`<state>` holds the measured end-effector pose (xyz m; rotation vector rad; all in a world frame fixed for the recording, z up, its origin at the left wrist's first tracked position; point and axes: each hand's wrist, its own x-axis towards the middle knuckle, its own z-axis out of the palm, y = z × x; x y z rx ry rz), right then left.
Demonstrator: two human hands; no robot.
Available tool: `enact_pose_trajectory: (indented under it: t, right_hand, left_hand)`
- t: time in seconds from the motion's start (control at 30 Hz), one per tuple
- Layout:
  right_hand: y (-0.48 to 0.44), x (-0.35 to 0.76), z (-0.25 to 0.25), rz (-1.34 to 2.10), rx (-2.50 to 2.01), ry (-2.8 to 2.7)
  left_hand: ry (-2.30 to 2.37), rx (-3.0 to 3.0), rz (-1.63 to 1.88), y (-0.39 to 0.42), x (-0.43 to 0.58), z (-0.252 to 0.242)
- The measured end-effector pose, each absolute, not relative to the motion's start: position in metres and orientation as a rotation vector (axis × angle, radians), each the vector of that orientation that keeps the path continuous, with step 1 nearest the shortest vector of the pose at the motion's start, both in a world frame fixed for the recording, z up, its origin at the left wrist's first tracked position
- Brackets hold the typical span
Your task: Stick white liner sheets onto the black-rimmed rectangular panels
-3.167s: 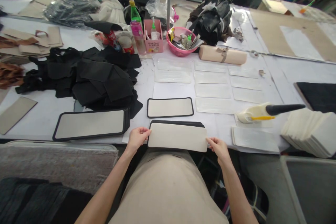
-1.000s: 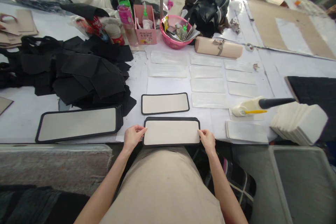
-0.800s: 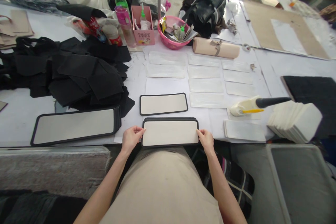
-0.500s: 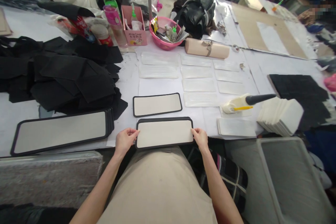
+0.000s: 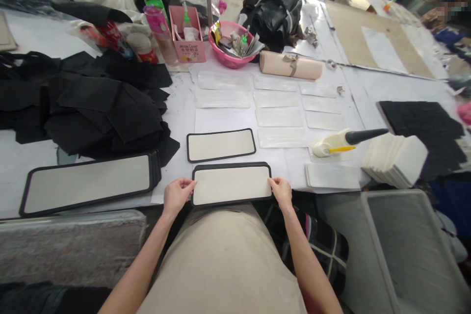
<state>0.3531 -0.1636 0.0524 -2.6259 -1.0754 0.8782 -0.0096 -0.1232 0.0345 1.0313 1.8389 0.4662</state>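
A cream rectangular panel (image 5: 231, 185) lies on a slightly larger black piece at the table's near edge, so a black rim shows all round it. My left hand (image 5: 177, 195) pinches its left end and my right hand (image 5: 281, 191) pinches its right end. Just beyond it lies a second cream panel with a black rim (image 5: 221, 144). To the left sits a stack of longer black-rimmed panels (image 5: 88, 189).
A heap of black cut pieces (image 5: 99, 103) fills the left. Several white strips (image 5: 279, 117) lie in rows on the white table (image 5: 371, 93). A cream applicator with a black nozzle (image 5: 346, 140), a stack of white pads (image 5: 395, 159), a pink bowl (image 5: 230, 51) and bottles (image 5: 158, 19) stand around. A grey bin (image 5: 401, 250) is at lower right.
Three seconds ago the cream panel overhung the black piece toward me; now it sits centred on it with an even rim. Both hands stay at its ends. The view has drifted rightward.
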Motion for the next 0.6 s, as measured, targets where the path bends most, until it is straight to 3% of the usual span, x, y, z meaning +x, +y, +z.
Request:
enact_pose_trajectory:
  t: [0.6]
  right_hand:
    - [-0.1632,0.3506,0.0487,0.751,-2.6,-1.085]
  left_hand:
    - [1.846,1.132,0.492,-0.1247,-0.0045,0.0394]
